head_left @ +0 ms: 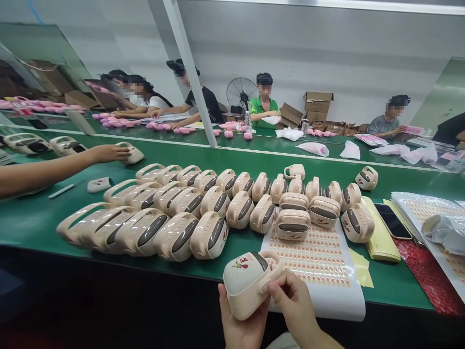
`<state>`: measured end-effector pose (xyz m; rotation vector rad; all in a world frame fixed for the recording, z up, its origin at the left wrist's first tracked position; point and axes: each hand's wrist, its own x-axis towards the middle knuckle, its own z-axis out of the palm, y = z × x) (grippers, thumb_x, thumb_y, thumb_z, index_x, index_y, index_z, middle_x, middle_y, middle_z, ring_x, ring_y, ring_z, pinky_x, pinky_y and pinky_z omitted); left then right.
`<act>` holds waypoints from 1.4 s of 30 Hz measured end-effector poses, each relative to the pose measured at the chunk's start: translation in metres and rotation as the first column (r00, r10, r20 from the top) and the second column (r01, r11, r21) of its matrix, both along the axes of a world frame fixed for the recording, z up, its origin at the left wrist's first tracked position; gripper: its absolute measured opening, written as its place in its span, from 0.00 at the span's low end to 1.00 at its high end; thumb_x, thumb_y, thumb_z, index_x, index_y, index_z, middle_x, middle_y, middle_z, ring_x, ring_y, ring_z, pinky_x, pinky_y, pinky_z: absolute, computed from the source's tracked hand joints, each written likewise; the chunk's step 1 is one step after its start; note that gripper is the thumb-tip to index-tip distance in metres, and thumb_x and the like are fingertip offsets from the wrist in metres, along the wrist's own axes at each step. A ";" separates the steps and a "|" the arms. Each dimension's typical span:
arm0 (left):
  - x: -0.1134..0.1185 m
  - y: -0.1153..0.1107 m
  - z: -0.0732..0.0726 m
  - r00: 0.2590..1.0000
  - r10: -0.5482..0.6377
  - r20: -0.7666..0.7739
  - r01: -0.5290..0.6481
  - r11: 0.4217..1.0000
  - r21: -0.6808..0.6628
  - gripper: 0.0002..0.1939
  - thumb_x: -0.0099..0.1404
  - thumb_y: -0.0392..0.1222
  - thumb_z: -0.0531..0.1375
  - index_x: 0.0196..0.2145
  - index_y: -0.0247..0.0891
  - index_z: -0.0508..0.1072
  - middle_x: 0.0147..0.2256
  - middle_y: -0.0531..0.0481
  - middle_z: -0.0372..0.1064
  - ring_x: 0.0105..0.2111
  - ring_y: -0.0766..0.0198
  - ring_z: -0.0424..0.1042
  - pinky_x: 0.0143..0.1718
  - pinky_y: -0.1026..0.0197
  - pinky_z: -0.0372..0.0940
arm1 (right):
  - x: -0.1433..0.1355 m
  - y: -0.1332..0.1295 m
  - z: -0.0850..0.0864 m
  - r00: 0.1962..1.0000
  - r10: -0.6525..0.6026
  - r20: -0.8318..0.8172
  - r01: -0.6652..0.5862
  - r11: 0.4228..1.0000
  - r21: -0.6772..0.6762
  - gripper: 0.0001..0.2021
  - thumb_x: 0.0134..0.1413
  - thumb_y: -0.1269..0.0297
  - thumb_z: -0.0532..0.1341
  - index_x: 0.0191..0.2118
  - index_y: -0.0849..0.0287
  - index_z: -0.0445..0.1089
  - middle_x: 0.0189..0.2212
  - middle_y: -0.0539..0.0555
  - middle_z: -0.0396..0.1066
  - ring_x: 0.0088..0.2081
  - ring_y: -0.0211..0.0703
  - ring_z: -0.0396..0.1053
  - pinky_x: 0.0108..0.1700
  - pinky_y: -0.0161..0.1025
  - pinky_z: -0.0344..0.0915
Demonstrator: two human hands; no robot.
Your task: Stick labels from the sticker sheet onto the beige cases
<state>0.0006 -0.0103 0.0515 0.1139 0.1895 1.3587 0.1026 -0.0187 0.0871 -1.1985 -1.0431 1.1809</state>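
My left hand (242,322) holds a cream plastic case (243,286) from below, above the table's front edge. The case has a carry handle, a dark window strip and a small red printed figure on its pale face. At the joint of its handle, my right hand (296,305) has thumb and fingers closed against the side; whether a small piece is pinched there is hidden. Just behind my hands, a white sheet of small orange stickers (319,261) lies on the table. Two similar cases (292,224) stand on that sheet, beside several rows of others (179,237).
A co-worker's arm (65,167) reaches in from the left to another case (131,153). On the right lie a yellow pad (379,237), a phone (393,220) and red bubble wrap (430,276). Several people work behind a white post (192,72) at a green table with pink items.
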 end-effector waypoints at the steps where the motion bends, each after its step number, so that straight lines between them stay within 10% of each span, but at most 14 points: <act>1: 0.002 0.000 0.001 1.000 0.006 -0.014 -0.006 1.000 -0.012 0.18 0.62 0.50 0.54 0.45 0.42 0.74 0.43 0.45 0.74 0.45 0.54 0.71 0.44 0.57 0.67 | 0.000 0.000 -0.002 0.996 -0.041 0.075 0.038 0.998 0.047 0.17 0.44 0.48 0.61 0.19 0.58 0.65 0.20 0.49 0.64 0.24 0.37 0.58 0.27 0.35 0.56; 10: 0.007 0.001 0.009 0.999 -0.011 0.031 0.016 0.982 -0.190 0.16 0.60 0.53 0.54 0.40 0.45 0.76 0.43 0.49 0.75 0.41 0.56 0.74 0.42 0.57 0.68 | 0.005 0.001 -0.016 0.854 -0.241 0.462 0.071 0.932 0.354 0.12 0.55 0.62 0.54 0.21 0.56 0.61 0.20 0.49 0.61 0.23 0.37 0.57 0.25 0.35 0.53; 21: 0.011 0.001 0.005 0.995 -0.022 0.093 0.022 1.000 -0.001 0.17 0.62 0.49 0.54 0.40 0.37 0.76 0.40 0.40 0.76 0.41 0.54 0.74 0.42 0.57 0.68 | 0.006 0.004 -0.008 0.387 -0.667 0.637 -0.080 0.664 0.743 0.14 0.60 0.70 0.48 0.24 0.57 0.61 0.19 0.49 0.59 0.23 0.38 0.55 0.29 0.36 0.50; 29: 0.014 0.000 0.007 0.999 -0.031 0.014 0.032 0.991 -0.129 0.21 0.66 0.46 0.47 0.38 0.34 0.76 0.38 0.38 0.75 0.40 0.53 0.74 0.41 0.53 0.69 | 0.027 0.013 -0.007 0.702 -0.191 0.686 0.114 0.981 0.156 0.20 0.47 0.51 0.59 0.42 0.59 0.60 0.19 0.44 0.59 0.23 0.39 0.59 0.26 0.34 0.54; 42: 0.005 0.002 -0.004 0.982 -0.173 -0.075 0.174 0.985 0.014 0.15 0.62 0.49 0.54 0.43 0.42 0.74 0.45 0.46 0.73 0.48 0.52 0.69 0.51 0.48 0.61 | 0.047 0.017 0.006 0.944 0.025 0.330 -0.007 0.999 -0.054 0.15 0.55 0.49 0.49 0.35 0.57 0.60 0.17 0.42 0.51 0.21 0.36 0.53 0.26 0.35 0.51</act>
